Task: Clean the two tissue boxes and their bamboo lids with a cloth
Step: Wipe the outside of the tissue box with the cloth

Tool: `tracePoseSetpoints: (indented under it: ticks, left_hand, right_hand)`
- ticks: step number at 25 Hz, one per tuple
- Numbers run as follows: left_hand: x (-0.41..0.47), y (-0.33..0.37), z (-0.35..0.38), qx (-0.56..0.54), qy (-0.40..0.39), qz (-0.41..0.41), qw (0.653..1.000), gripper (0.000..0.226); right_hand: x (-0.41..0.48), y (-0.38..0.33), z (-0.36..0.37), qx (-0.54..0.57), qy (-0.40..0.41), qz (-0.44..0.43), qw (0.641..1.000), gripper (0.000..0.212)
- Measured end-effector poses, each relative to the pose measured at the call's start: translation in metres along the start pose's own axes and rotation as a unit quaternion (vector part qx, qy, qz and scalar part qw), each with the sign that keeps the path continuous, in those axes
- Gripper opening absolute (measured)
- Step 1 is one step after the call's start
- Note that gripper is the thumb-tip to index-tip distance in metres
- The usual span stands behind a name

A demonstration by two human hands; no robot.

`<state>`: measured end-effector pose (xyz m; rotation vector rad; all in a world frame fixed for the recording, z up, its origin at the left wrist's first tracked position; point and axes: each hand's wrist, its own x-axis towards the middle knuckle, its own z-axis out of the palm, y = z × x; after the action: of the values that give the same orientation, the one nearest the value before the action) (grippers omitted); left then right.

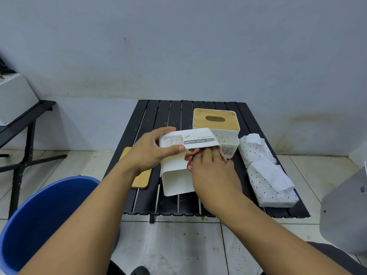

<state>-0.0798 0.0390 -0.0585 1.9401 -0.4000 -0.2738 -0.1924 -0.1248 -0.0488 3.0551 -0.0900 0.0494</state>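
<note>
Right hand (213,171) — seemingly inside box (176,175)

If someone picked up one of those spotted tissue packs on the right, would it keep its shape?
Probably not: the near tissue pack looks soft and crumpled, so it would likely sag. It seems light, and its loose top sheet might flap.

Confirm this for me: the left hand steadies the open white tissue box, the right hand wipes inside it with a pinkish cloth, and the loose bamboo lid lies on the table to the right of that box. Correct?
Not quite. The head view shows the loose bamboo lid on the black slatted table to the left of the open white tissue box, partly under the left hand. The rest stands: the right hand works a pinkish cloth inside it.
</note>
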Motion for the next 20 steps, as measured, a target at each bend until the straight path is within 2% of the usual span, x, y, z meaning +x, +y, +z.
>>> tracePoseSetpoints:
  ticks: [1,2,3,4,6,9,10,11,12,13,14,16,17,18,19,20]
  left_hand:
    - [-0.001,-0.001,0.001,-0.006,-0.003,0.000,1.000,0.091]
    - [-0.002,-0.001,0.002,-0.015,-0.006,-0.001,1.000,0.094]
    - [-0.003,-0.002,0.002,-0.025,-0.009,-0.002,1.000,0.097]
    - [-0.004,-0.001,0.002,-0.028,-0.013,-0.005,1.000,0.100]
    - [-0.006,-0.002,-0.003,-0.030,-0.032,-0.019,0.999,0.106]
    - [-0.006,-0.005,-0.018,-0.044,-0.072,-0.048,0.995,0.100]
    - [-0.007,-0.005,-0.022,-0.051,-0.080,-0.052,0.994,0.092]
    - [-0.008,-0.005,-0.024,-0.056,-0.082,-0.054,0.994,0.084]
    - [-0.009,-0.003,-0.024,-0.059,-0.081,-0.052,0.994,0.077]
    - [-0.009,-0.001,-0.024,-0.058,-0.078,-0.050,0.994,0.071]
    - [-0.009,0.001,-0.022,-0.055,-0.078,-0.047,0.994,0.066]
    - [-0.008,0.002,-0.019,-0.046,-0.091,-0.034,0.994,0.060]
    - [-0.007,0.002,-0.017,-0.039,-0.098,-0.027,0.994,0.058]
    - [-0.007,0.001,-0.016,-0.035,-0.103,-0.020,0.994,0.058]
    - [-0.006,-0.001,-0.016,-0.031,-0.104,-0.016,0.994,0.057]
    - [-0.005,-0.002,-0.016,-0.028,-0.100,-0.008,0.995,0.056]
  right_hand:
    - [-0.004,0.007,-0.005,0.043,0.010,-0.001,0.999,0.053]
    - [-0.009,0.016,-0.013,0.131,0.030,0.010,0.991,0.048]
    - [-0.014,0.026,-0.020,0.271,0.024,0.053,0.961,0.043]
    - [-0.014,0.038,-0.026,0.428,0.009,0.111,0.897,0.041]
    - [-0.010,0.067,-0.033,0.626,0.020,0.187,0.757,0.044]
    - [-0.006,0.086,-0.044,0.823,0.017,0.154,0.547,0.032]
    - [-0.003,0.086,-0.047,0.858,0.030,0.133,0.495,0.031]
    - [0.003,0.084,-0.047,0.872,0.061,0.118,0.471,0.032]
    - [0.009,0.081,-0.048,0.865,0.105,0.108,0.478,0.031]
    - [0.018,0.076,-0.046,0.835,0.151,0.102,0.520,0.029]
    - [0.028,0.068,-0.042,0.777,0.185,0.101,0.593,0.028]
    - [0.048,0.050,-0.030,0.550,0.171,0.095,0.812,0.028]
    - [0.058,0.041,-0.023,0.402,0.145,0.083,0.900,0.025]
    - [0.065,0.029,-0.022,0.270,0.126,0.066,0.952,0.022]
    - [0.073,0.017,-0.023,0.198,0.112,0.040,0.973,0.019]
    - [0.077,0.002,-0.029,0.178,0.096,0.008,0.979,0.017]
